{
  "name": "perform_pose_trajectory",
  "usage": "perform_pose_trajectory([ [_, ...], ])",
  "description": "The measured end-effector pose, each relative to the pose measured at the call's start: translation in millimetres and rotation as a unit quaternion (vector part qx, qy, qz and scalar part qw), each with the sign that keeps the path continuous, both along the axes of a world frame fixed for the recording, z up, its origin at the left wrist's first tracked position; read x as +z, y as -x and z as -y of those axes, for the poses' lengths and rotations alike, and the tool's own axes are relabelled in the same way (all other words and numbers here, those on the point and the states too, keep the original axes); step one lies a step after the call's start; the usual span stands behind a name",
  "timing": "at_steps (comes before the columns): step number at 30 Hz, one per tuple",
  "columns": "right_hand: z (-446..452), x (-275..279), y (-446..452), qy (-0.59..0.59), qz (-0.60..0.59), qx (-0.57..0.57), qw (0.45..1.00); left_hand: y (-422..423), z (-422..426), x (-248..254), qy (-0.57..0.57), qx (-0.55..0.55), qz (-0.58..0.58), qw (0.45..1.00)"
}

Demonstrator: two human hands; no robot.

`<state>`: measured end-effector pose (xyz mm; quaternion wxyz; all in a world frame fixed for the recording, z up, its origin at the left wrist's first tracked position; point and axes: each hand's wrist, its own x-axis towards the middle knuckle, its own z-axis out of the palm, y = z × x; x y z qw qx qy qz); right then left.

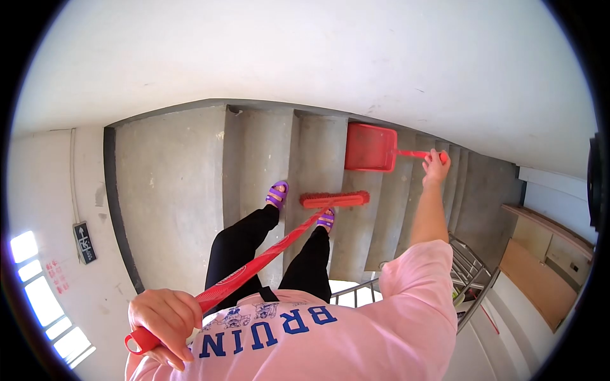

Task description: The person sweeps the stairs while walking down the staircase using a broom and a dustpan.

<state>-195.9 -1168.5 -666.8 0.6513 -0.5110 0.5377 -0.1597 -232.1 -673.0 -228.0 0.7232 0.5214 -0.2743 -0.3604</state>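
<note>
At the lower left of the frame I have the left hand (166,317) wrapped round the upper end of a red long-handled broom (257,261), fingers curled over it and the hollow tip poking out below. The handle slants up to mid-frame, where the wide red-bristled head (335,200) lies just beside one of the purple strapped sandals (277,194); from where I sit, I cannot tell whether the bristles touch the grey concrete stairs (318,146). At the right of the frame, my right hand (436,166) has its fingers closed around the handle end of a red rectangular plastic dustpan (370,149), whose pan shows at upper centre, near the white wall (381,57).
</note>
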Motion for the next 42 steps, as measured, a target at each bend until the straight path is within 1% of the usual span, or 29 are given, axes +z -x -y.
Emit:
perform_pose_trajectory([
  [4,1.1,15.3,-2.8,0.016,-0.025,0.038,0.999,0.0,2.0,-1.7,0.008,-0.001,0.000,1.000],
  [8,12.0,21.9,-5.5,-0.005,-0.066,0.068,0.995,4.2,8.6,2.2,-0.009,0.062,-0.023,0.998],
  [10,5.0,39.5,-6.9,0.033,-0.101,0.037,0.994,6.6,12.5,5.0,-0.017,0.093,-0.030,0.995],
  [11,1.3,46.5,-7.6,0.051,-0.117,0.024,0.991,13.0,16.6,8.8,-0.036,0.143,-0.044,0.988],
  [12,2.5,34.5,-3.7,0.203,-0.161,0.037,0.965,13.8,16.8,8.9,-0.039,0.151,-0.044,0.987],
  [13,4.9,11.2,1.8,0.351,-0.198,0.048,0.914,16.4,19.7,8.8,-0.044,0.181,-0.031,0.982],
  [14,7.5,1.8,3.5,0.491,-0.227,0.055,0.839,18.0,22.3,8.0,-0.047,0.211,-0.016,0.976],
  [15,-16.4,29.1,3.9,0.352,-0.079,0.133,0.923,18.8,22.3,6.0,-0.035,0.229,-0.016,0.973],
  [16,-62.0,78.2,6.1,0.194,0.071,0.209,0.956,15.3,22.3,0.7,-0.016,0.230,0.011,0.973],
  [17,-104.2,139.2,9.5,0.042,0.168,0.330,0.928,7.5,22.2,-3.7,-0.011,0.217,0.047,0.975],
  [18,-141.8,176.7,12.5,0.050,0.196,0.433,0.879,5.3,27.7,-6.0,-0.021,0.256,0.061,0.964],
  [19,-176.3,198.5,20.9,-0.015,0.219,0.510,0.832,-3.2,36.4,-10.4,-0.009,0.277,0.071,0.958],
  [20,-207.2,235.7,28.8,0.091,0.273,0.603,0.744,-11.2,31.4,-16.3,-0.045,0.263,0.074,0.961],
  [21,-236.8,267.4,37.9,0.026,0.290,0.630,0.720,-19.3,38.0,-15.4,-0.089,0.280,0.062,0.954],
  [22,-261.5,289.3,48.8,-0.039,0.303,0.655,0.691,-23.6,50.4,-14.2,-0.054,0.308,0.030,0.949],
  [24,-296.2,306.5,55.2,0.030,0.251,0.618,0.745,-25.3,62.6,0.8,-0.112,0.282,-0.009,0.953],
  [25,-307.8,311.8,58.3,0.066,0.222,0.597,0.768,-18.9,64.9,3.8,-0.083,0.268,0.035,0.959],
  [27,-308.0,309.0,57.9,0.046,0.363,0.480,0.797,3.5,60.3,-0.1,-0.066,0.278,0.124,0.950],
  [28,-303.4,309.8,58.9,0.068,0.325,0.451,0.828,13.4,52.6,-5.3,-0.076,0.298,0.184,0.933],
  [29,-290.5,316.6,61.0,0.034,0.308,0.408,0.859,26.6,43.9,-9.1,-0.080,0.322,0.165,0.929],
  [30,-276.6,322.4,66.2,0.021,0.294,0.367,0.882,38.5,31.0,-14.1,-0.097,0.317,0.092,0.939],
  [31,-274.4,353.2,73.7,0.036,0.330,0.314,0.890,47.5,15.0,-20.3,-0.110,0.309,0.023,0.944],
  [32,-264.2,369.7,78.0,0.042,0.381,0.294,0.876,57.1,2.1,-30.0,-0.120,0.299,-0.049,0.945],
  [34,-252.2,404.5,94.7,0.132,0.446,0.306,0.831,82.2,-18.2,-73.7,-0.164,0.255,-0.081,0.950],
  [35,-248.6,421.3,106.2,0.105,0.495,0.312,0.804,98.1,-15.6,-89.3,-0.183,0.214,-0.108,0.954],
  [37,-251.5,450.4,130.0,0.131,0.518,0.354,0.768,129.5,-1.9,-106.2,-0.198,0.134,-0.173,0.955],
  [38,-250.2,461.1,141.4,0.114,0.531,0.369,0.755,143.3,11.1,-111.0,-0.193,0.095,-0.215,0.953],
  [40,-262.6,487.6,159.4,0.083,0.547,0.443,0.706,165.1,23.7,-112.8,-0.140,0.090,-0.295,0.941],
  [42,-283.3,506.8,170.5,0.045,0.543,0.486,0.683,181.5,27.3,-119.3,-0.069,0.143,-0.381,0.911],
])
